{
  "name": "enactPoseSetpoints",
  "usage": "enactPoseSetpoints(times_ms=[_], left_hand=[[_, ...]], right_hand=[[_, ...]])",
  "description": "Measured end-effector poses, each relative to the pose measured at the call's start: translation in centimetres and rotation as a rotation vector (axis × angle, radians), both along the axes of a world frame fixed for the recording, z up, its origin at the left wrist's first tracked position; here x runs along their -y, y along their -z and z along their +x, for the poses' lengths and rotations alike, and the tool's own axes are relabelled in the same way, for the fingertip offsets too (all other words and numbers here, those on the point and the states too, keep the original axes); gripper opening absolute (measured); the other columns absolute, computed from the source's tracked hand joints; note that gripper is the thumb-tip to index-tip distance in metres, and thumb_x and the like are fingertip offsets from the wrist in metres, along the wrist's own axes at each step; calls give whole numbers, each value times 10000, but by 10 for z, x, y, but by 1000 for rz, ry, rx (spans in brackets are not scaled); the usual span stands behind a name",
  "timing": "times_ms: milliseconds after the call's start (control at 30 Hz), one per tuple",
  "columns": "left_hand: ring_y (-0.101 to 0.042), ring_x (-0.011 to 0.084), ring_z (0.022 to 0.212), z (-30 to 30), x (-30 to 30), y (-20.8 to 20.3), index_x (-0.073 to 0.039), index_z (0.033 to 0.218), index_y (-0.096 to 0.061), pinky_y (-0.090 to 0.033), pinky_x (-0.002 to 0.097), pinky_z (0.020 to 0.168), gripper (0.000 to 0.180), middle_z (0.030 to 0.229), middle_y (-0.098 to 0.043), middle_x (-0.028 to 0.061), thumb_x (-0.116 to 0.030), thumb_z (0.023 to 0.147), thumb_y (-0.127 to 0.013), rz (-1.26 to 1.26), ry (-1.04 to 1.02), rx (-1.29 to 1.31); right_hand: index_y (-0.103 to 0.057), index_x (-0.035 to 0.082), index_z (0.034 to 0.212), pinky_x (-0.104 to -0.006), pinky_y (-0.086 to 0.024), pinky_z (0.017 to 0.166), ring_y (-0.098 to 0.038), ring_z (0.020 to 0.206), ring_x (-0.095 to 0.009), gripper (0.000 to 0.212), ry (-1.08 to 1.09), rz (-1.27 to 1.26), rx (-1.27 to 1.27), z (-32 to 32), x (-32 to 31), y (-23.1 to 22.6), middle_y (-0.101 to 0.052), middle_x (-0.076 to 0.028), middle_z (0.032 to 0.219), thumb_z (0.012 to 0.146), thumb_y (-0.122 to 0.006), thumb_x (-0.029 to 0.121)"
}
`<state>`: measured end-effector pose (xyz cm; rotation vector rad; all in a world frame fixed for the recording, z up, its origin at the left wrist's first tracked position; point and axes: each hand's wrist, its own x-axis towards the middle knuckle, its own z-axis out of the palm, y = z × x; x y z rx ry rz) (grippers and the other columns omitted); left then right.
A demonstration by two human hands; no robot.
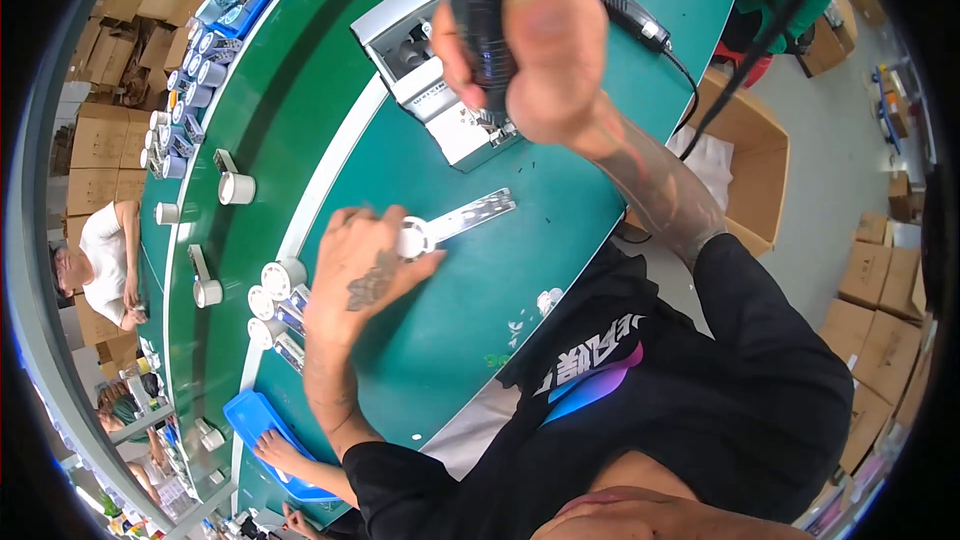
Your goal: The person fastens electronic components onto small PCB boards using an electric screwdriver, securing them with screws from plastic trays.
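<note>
My right hand point(555, 55) is wrapped around a black power screwdriver point(485, 25), held upright. Its lower end is over a white and grey metal fixture point(455, 130) on the green bench; whether the tip touches cannot be told. My left hand point(365, 265), slightly blurred, grips the round white end of a part point(415, 238) between thumb and fingers. From that end a long narrow arm point(478, 215) points right across the bench. Beside my left wrist stand several similar white round-headed parts point(283, 277).
A second black screwdriver point(630, 15) lies beyond my right hand, its cable hanging past the edge. Past the white rail runs a green conveyor point(270, 120) with more parts. A blue tray point(265, 430) has another person's hand in it. An open carton point(765, 160) stands at right.
</note>
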<state>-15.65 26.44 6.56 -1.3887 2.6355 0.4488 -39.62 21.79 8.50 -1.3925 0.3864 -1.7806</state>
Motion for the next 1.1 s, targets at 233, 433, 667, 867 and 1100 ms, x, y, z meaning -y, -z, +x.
enactPoseSetpoints(times_ms=[233,433,667,867,1100], left_hand=[[-667,333,921,-31,-23,6,-35,998,-711,-442,438,992,504,822,-702,169,-476,772,-804,2,-8,6],[-627,268,1107,-45,-29,16,-87,1174,-719,-381,490,1097,508,994,-711,109,-471,844,-758,-360,53,-137],[-617,263,1122,-51,-26,49,-134,1188,-739,-398,509,1082,313,998,-700,75,-301,925,-704,-277,153,-211],[-635,261,1089,-55,-27,45,-114,1162,-749,-399,508,1075,292,964,-721,77,-275,922,-710,-266,139,-219],[-652,267,1031,-54,-25,48,-43,1163,-731,-421,485,1051,309,920,-714,109,-224,913,-717,-175,148,-287]], right_hand=[[-584,16,985,-217,-379,472,-484,546,-27,411,23,-36,-171,8,9,12,-543,25,637,1013,-654,421],[-521,-39,1217,-209,-383,464,-480,513,-37,535,-67,33,-66,-6,-22,32,-572,-19,679,1061,-519,473],[-507,-19,1140,-225,-390,465,-509,522,-75,557,-76,140,-53,-17,-42,37,-600,-83,715,1049,-502,531],[-513,-36,1171,-230,-390,467,-513,527,-83,625,-30,210,-17,-15,-41,47,-598,-88,717,1027,-520,573],[-487,-79,1155,-252,-407,440,-496,490,-103,984,18,287,-116,-13,-52,51,-558,-78,682,831,-539,848]])
